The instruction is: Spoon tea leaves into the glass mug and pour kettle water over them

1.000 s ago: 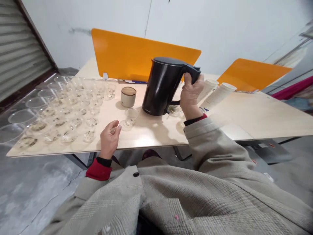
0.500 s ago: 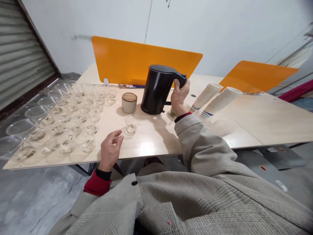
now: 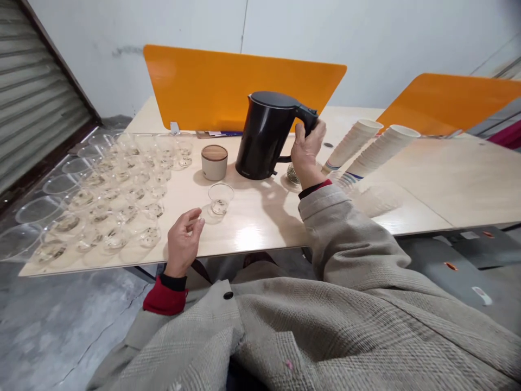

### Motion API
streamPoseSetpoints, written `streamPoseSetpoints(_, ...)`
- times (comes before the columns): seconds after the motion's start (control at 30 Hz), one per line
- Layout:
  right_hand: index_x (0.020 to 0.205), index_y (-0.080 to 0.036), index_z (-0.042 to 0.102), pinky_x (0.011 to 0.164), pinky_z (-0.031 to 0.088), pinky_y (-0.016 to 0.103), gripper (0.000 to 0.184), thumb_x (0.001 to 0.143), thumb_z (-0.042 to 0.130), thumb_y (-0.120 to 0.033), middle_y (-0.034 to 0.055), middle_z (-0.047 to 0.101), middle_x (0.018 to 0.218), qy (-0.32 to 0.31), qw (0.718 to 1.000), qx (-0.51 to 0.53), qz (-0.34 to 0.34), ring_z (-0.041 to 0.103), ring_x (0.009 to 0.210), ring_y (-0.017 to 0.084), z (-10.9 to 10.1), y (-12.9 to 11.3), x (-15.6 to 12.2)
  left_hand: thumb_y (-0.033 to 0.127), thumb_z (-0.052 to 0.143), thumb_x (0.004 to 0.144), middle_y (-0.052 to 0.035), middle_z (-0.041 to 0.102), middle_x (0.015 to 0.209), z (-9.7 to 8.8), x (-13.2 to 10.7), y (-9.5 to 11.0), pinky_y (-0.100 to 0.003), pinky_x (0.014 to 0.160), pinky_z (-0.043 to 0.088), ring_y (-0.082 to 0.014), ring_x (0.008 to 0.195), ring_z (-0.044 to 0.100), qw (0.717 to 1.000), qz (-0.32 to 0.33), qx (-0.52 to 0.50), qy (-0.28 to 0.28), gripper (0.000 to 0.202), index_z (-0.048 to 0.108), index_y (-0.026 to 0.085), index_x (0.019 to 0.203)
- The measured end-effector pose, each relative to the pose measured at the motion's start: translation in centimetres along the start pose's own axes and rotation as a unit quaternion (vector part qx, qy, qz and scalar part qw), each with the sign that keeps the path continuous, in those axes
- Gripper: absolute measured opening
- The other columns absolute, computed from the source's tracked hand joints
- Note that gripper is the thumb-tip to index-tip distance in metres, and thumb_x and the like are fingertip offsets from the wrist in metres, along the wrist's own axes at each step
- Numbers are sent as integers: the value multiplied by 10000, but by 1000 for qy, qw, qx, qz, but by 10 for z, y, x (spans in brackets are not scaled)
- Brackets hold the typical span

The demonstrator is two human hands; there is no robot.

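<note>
The right hand (image 3: 306, 152) is wrapped around the handle of a black electric kettle (image 3: 264, 136), which stands upright on the tabletop (image 3: 260, 222) toward its far middle, in front of an orange divider panel (image 3: 228, 87). A small pale mark sits low on the kettle's side, too small to read. The left hand (image 3: 183, 241) rests at the near edge of the tabletop, fingers loosely curled and holding nothing, its fingertips near a single clear glass cup (image 3: 220, 198) that stands just in front of the kettle, apart from it. Left of the kettle, near it, stands a cream canister with a brown lid (image 3: 214, 161). Just behind the right wrist a small glass dish (image 3: 293, 175) shows partly. To the right of that hand two stacks of paper cups (image 3: 368, 146) lie tilted on their sides, with coloured stripes near the base of the stacks but no readable writing. The left part of the tabletop is covered with rows of clear glass cups (image 3: 122, 184), reaching to the left edge and near-left corner. A second orange panel (image 3: 443, 100) stands at the far right.
</note>
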State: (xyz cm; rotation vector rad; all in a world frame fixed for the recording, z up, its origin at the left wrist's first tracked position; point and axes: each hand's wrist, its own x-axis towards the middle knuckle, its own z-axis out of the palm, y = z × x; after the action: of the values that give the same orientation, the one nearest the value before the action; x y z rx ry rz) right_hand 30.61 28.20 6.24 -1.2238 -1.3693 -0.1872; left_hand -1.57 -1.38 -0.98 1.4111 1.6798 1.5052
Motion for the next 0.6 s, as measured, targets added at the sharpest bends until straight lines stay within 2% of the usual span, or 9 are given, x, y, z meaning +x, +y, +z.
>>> streamPoseSetpoints(0.03, 1492, -133, 467, 1202, 395, 656, 640, 1023, 469, -569, 237, 552, 1456, 14, 999, -25, 15, 524, 1426, 352, -10, -8, -12, 476, 670, 930, -119, 793, 1278, 0, 1, -1, -398, 969, 637, -249, 1129, 765, 1000, 3, -4, 5, 411, 729, 193, 1222)
streamPoseSetpoints(0.1, 1629, -184, 336, 1285, 278, 661, 755, 1021, 484, -607, 222, 413, 1645, -8, 999, -44, -18, 382, 1565, 357, -34, -27, -45, 454, 654, 940, -128, 779, 1320, -1, 4, -5, -418, 1024, 626, -257, 1195, 749, 1000, 4, -1, 10, 415, 716, 187, 1252)
streamPoseSetpoints(0.13, 1662, -220, 291, 1299, 259, 658, 752, 1041, 442, -616, 196, 376, 1690, -40, 998, -37, -40, 340, 1600, 346, -45, -37, -65, 446, 640, 951, -134, 772, 1338, -2, 6, -7, -426, 1047, 618, -259, 1218, 743, 1000, 4, 5, 9, 419, 709, 184, 1271)
streamPoseSetpoints(0.2, 1680, -193, 267, 1305, 267, 656, 791, 1051, 374, -661, 197, 376, 1705, -117, 991, -21, -63, 309, 1624, 349, -61, -53, -106, 436, 601, 979, -144, 758, 1369, -2, 14, -12, -444, 1088, 602, -262, 1242, 736, 999, 16, 29, 8, 430, 698, 176, 1308)
streamPoseSetpoints(0.27, 1678, -163, 292, 1286, 297, 676, 823, 1051, 316, -694, 211, 423, 1682, -207, 977, -29, -40, 350, 1602, 372, -68, -64, -142, 413, 564, 996, -159, 734, 1414, -1, 24, -16, -461, 1140, 572, -273, 1304, 707, 996, 56, 69, 13, 447, 685, 161, 1345)
streamPoseSetpoints(0.33, 1660, -134, 345, 1266, 332, 673, 771, 1071, 298, -628, 237, 479, 1646, -311, 950, -40, -10, 417, 1560, 393, -66, -71, -166, 364, 549, 994, -154, 709, 1456, 3, 34, -20, -478, 1225, 502, -280, 1393, 650, 986, 106, 132, 11, 460, 668, 162, 1389)
streamPoseSetpoints(0.4, 1633, -103, 405, 1252, 375, 621, 700, 1081, 339, -529, 256, 521, 1616, -417, 908, -39, -12, 469, 1521, 395, -60, -78, -178, 295, 515, 987, -152, 675, 1512, 8, 42, -24, -477, 1260, 464, -272, 1432, 622, 980, 111, 163, -12, 488, 640, 159, 1438)
streamPoseSetpoints(0.47, 1609, -68, 448, 1258, 386, 547, 665, 1069, 413, -454, 254, 532, 1614, -490, 870, -24, -42, 484, 1509, 380, -54, -89, -181, 278, 507, 982, -164, 633, 1562, 12, 47, -27, -476, 1266, 457, -278, 1460, 601, 979, 94, 171, -56, 546, 590, 139, 1503)
streamPoseSetpoints(0.6, 1588, -46, 496, 1287, 322, 496, 635, 1044, 480, -374, 207, 533, 1637, -527, 846, -2, -85, 432, 1545, 372, -48, -111, -183, 317, 521, 1001, -138, 560, 1641, 15, 51, -31, -468, 1302, 404, -275, 1526, 535, 973, 95, 173, -122, 638, 467, 172, 1620)
